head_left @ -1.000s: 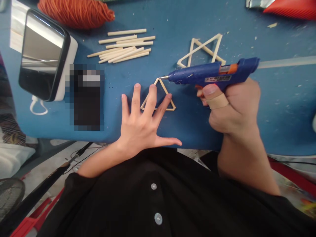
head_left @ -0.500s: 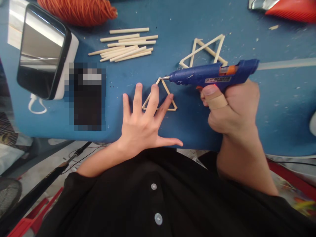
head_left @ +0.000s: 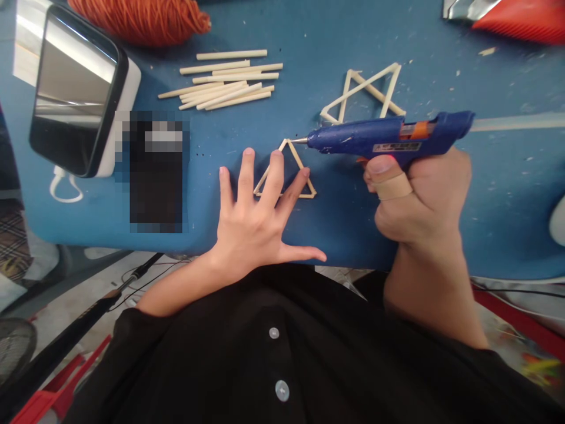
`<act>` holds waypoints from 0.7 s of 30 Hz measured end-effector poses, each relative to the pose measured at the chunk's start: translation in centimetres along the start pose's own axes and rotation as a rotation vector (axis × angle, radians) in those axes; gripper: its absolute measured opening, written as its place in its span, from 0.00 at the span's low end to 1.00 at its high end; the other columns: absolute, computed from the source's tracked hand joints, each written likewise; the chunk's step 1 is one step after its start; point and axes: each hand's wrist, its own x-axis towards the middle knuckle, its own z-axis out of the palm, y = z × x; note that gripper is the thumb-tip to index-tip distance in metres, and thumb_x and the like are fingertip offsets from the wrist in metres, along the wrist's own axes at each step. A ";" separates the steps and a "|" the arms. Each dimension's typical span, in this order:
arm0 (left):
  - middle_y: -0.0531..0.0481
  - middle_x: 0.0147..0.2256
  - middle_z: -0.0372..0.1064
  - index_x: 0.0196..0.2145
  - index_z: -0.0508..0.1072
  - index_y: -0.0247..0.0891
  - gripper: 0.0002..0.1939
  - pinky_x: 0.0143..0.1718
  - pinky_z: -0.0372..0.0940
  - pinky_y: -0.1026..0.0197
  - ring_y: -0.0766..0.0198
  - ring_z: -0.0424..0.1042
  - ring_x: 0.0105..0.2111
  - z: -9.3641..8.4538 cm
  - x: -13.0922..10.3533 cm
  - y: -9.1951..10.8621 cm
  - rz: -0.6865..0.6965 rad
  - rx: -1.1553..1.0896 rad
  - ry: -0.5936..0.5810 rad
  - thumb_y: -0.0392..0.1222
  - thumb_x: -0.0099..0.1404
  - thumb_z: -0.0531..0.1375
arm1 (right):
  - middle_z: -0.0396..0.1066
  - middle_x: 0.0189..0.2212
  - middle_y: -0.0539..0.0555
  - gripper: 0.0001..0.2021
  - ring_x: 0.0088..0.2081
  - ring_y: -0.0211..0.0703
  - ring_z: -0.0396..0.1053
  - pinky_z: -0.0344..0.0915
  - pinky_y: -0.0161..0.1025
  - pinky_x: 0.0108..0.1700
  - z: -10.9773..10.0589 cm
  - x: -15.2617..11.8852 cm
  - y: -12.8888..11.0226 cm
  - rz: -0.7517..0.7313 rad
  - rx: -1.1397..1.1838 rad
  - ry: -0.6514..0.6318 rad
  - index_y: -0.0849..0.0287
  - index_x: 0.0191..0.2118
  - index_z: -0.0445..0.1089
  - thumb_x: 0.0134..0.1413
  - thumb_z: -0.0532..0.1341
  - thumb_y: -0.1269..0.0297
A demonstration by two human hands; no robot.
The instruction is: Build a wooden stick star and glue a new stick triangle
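My left hand (head_left: 256,215) lies spread on the table, its fingers across a triangle of wooden sticks (head_left: 298,158). The index and middle fingers cover parts of the triangle's left side and base. In my right hand (head_left: 415,194) is a blue hot glue gun (head_left: 362,135), gripped by its handle, with a tan bandage on the thumb. The gun's metal nozzle points left, close to the triangle's top corner; whether it touches cannot be made out. A clear glue stick (head_left: 516,122) protrudes from the gun's rear. Behind the gun lie stick triangles (head_left: 373,88) overlapped like a star, partly hidden.
Several loose wooden sticks (head_left: 229,76) lie in a pile at the back. Orange twine (head_left: 145,20) sits at the far left. A black-and-white device (head_left: 75,94) with a cable and a pixelated dark object (head_left: 156,176) stand left. A red-and-silver item (head_left: 516,20) lies back right.
My right hand has drawn the glue gun slightly to the right, so the nozzle sits a little farther from the triangle's top corner. My left hand has stayed in place.
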 end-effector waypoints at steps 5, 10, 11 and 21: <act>0.33 0.77 0.58 0.80 0.59 0.47 0.71 0.76 0.43 0.23 0.15 0.54 0.76 0.5 -0.2 -0.2 0.036 0.030 0.051 0.95 0.51 0.57 | 0.67 0.26 0.50 0.32 0.27 0.43 0.69 0.64 0.43 0.34 0.4 -0.1 0.4 -0.039 0.012 0.027 0.57 0.35 0.73 0.75 0.52 0.33; 0.32 0.77 0.59 0.80 0.59 0.46 0.71 0.76 0.43 0.23 0.16 0.55 0.75 0.6 -0.2 -0.3 0.047 0.041 0.064 0.95 0.52 0.56 | 0.67 0.26 0.50 0.31 0.28 0.43 0.69 0.64 0.43 0.34 0.6 0.0 0.4 -0.074 0.006 0.023 0.57 0.36 0.74 0.76 0.51 0.36; 0.32 0.77 0.59 0.80 0.59 0.46 0.71 0.76 0.44 0.23 0.15 0.55 0.75 0.6 -0.2 -0.2 0.047 0.040 0.065 0.95 0.52 0.56 | 0.67 0.26 0.51 0.32 0.28 0.43 0.69 0.64 0.43 0.35 0.6 0.1 0.4 -0.081 -0.023 0.013 0.57 0.34 0.73 0.77 0.50 0.35; 0.32 0.77 0.58 0.80 0.59 0.47 0.71 0.75 0.44 0.23 0.15 0.55 0.75 0.6 -0.1 -0.1 0.037 0.028 0.061 0.94 0.51 0.57 | 0.68 0.25 0.51 0.28 0.28 0.45 0.70 0.61 0.43 0.34 0.4 0.2 0.6 -0.170 -0.054 0.000 0.57 0.33 0.70 0.77 0.53 0.39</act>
